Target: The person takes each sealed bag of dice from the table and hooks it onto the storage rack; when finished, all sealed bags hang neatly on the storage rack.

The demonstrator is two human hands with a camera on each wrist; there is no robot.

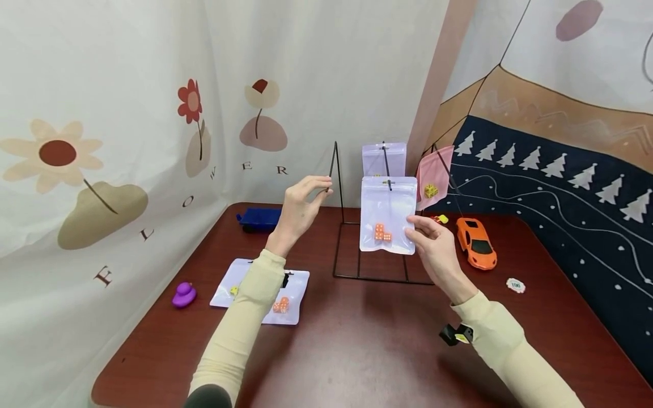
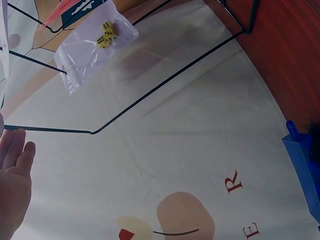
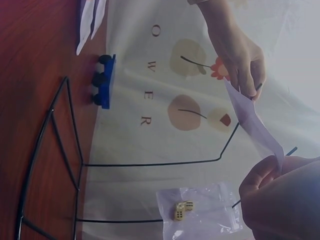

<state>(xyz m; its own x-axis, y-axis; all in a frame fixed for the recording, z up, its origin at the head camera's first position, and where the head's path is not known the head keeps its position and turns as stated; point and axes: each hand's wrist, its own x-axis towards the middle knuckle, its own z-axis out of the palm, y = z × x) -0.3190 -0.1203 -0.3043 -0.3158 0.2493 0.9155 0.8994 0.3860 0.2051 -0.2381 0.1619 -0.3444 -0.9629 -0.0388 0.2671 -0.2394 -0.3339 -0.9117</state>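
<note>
A pale bag [image 1: 374,207] (orange dice [image 1: 380,231] inside), hung on the black rack [image 1: 382,280], is pinched at its three o'clock by the right hand [image 1: 441,249]; a rod [image 1: 333,161] at nine o'clock, by the left hand [image 1: 298,208].

The pale curtain [image 1: 316,73] spells "FLOWER", and the round chip [image 1: 516,285] reads "100".

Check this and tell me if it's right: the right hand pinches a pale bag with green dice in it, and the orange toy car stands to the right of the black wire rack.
Not quite: the dice in the pale bag that the right hand pinches are orange, as the head view shows. The orange toy car does stand right of the black wire rack.
</note>
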